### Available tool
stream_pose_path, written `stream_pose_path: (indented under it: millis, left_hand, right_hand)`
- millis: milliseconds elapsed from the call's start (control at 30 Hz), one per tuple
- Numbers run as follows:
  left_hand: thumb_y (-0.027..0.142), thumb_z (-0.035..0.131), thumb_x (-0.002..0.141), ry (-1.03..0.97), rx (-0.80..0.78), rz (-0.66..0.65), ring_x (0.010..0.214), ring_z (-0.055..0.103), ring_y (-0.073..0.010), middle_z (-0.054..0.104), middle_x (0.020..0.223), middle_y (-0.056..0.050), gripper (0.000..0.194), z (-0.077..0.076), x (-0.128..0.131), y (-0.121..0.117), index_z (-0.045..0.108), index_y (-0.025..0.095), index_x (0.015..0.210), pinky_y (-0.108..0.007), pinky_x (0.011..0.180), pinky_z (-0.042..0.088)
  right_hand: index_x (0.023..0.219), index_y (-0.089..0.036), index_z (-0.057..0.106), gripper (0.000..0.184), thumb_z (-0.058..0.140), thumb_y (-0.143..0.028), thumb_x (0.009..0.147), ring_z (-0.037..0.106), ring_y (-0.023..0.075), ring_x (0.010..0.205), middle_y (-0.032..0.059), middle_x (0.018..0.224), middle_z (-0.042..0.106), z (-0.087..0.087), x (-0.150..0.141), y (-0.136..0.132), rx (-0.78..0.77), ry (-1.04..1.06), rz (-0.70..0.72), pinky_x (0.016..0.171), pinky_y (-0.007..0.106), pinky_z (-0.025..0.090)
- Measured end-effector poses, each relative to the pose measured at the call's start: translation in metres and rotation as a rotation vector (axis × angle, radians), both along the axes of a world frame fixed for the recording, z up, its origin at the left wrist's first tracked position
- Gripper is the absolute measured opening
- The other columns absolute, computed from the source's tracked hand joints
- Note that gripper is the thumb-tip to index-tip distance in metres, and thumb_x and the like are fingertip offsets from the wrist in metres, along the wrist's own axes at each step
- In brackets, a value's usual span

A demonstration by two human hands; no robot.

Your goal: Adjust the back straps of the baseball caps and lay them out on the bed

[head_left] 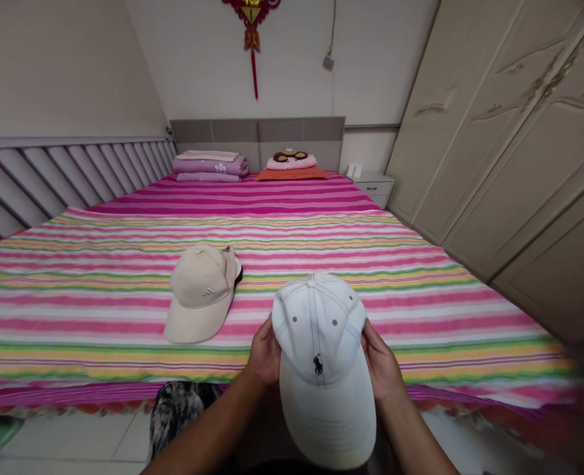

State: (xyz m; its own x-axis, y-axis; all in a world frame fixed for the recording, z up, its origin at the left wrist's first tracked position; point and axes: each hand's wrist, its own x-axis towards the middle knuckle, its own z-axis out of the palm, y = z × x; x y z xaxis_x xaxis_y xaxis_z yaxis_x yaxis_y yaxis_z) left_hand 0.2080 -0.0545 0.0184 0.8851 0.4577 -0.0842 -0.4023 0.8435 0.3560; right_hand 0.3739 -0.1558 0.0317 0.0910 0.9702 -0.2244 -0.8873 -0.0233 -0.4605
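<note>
In the head view, the left hand [266,353] and right hand [383,363] grasp the white baseball cap [324,363] by opposite sides, at the striped bed's [123,316] near edge; light, even pressure should keep its crown round. Leftward lies a beige baseball cap [198,284], partly hiding something dark-edged [239,274].

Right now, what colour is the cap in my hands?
The held cap is pale bluish white; the head view shows it.
</note>
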Motion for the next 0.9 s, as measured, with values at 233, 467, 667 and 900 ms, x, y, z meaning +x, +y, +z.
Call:
stream_pose_path:
  millis: [233,467,667,900]
  left_hand:
    - [0.051,0.033,0.082,-0.084,0.038,-0.102,0.118,0.042,-0.0307,0.058,0.115,-0.013,0.057,-0.004,0.013,-0.009,0.054,0.012,0.117,-0.045,0.102,0.018]
    - [0.052,0.036,0.080,-0.023,-0.001,-0.179,0.114,0.046,-0.0300,0.062,0.108,-0.014,0.060,0.001,0.023,-0.013,0.054,0.007,0.116,-0.041,0.101,0.023]
    - [0.051,0.036,0.081,-0.006,-0.010,-0.193,0.110,0.050,-0.0279,0.065,0.102,-0.012,0.056,0.001,0.030,-0.004,0.056,0.009,0.113,-0.040,0.100,0.025]
    - [0.050,0.038,0.080,0.056,-0.044,-0.145,0.106,0.053,-0.0275,0.068,0.091,-0.011,0.053,0.005,0.056,0.002,0.059,0.009,0.107,-0.040,0.098,0.028]
  right_hand:
    - [0.085,-0.024,0.068,0.033,0.066,-0.048,0.062,0.047,0.0273,0.116,0.0051,0.101,0.068,-0.014,0.011,-0.013,0.053,-0.077,-0.097,0.102,0.048,0.024]
    - [0.084,-0.023,0.068,0.043,0.063,-0.058,0.060,0.046,0.0299,0.116,0.0081,0.103,0.067,-0.018,0.009,-0.024,0.054,-0.138,-0.088,0.100,0.052,0.026]
    - [0.090,-0.025,0.068,0.031,0.064,-0.046,0.067,0.055,0.0282,0.106,0.0067,0.100,0.069,-0.038,-0.015,-0.055,0.006,-0.121,-0.078,0.095,0.047,0.036]
    - [0.097,-0.025,0.067,0.035,0.072,-0.023,0.062,0.060,0.0265,0.099,0.0060,0.101,0.068,-0.042,-0.006,-0.077,-0.022,-0.131,-0.088,0.094,0.040,0.039]
